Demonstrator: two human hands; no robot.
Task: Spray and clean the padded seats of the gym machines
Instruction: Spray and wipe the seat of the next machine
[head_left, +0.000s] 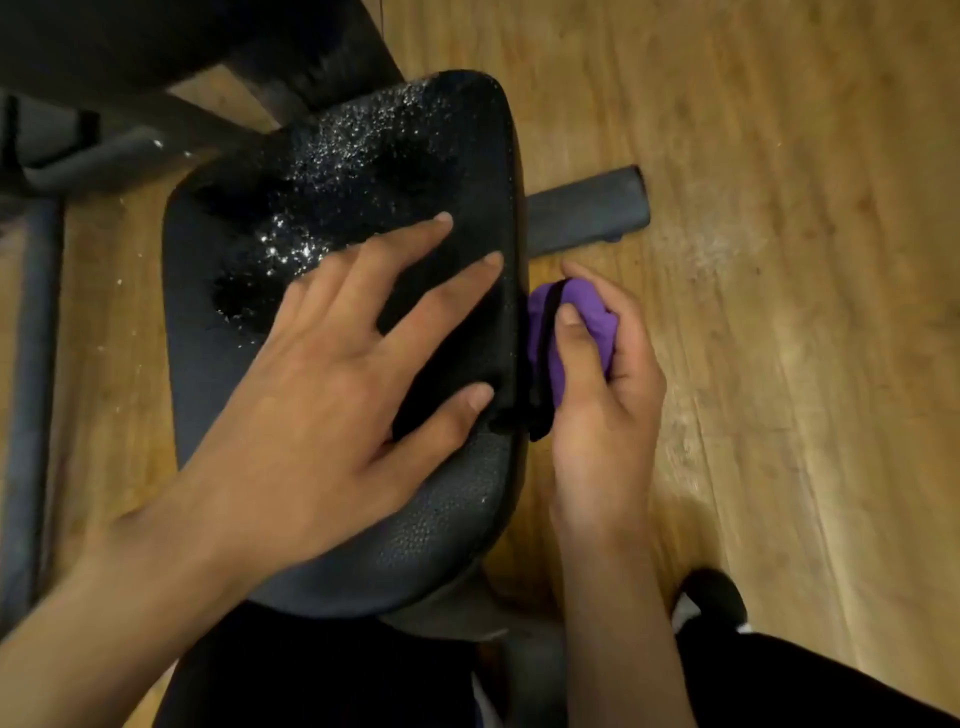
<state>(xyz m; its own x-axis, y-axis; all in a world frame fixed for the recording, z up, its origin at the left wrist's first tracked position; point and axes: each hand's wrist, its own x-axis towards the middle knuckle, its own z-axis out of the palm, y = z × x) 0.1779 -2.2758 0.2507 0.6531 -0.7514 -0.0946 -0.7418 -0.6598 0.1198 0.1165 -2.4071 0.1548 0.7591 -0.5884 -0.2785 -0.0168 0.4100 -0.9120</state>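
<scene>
Left hand (332, 374) flat on wet seat (218, 395); right hand (602, 384) grips purple cloth (582, 322).

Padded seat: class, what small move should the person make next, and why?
Probably bring the right hand, which grips the purple cloth at the right edge of the padded seat, up onto the top and wipe toward the spray droplets. They glisten unwiped across the far half, while the left hand rests flat on the seat.

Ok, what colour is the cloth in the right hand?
The cloth is purple with a black band; head view.
</scene>
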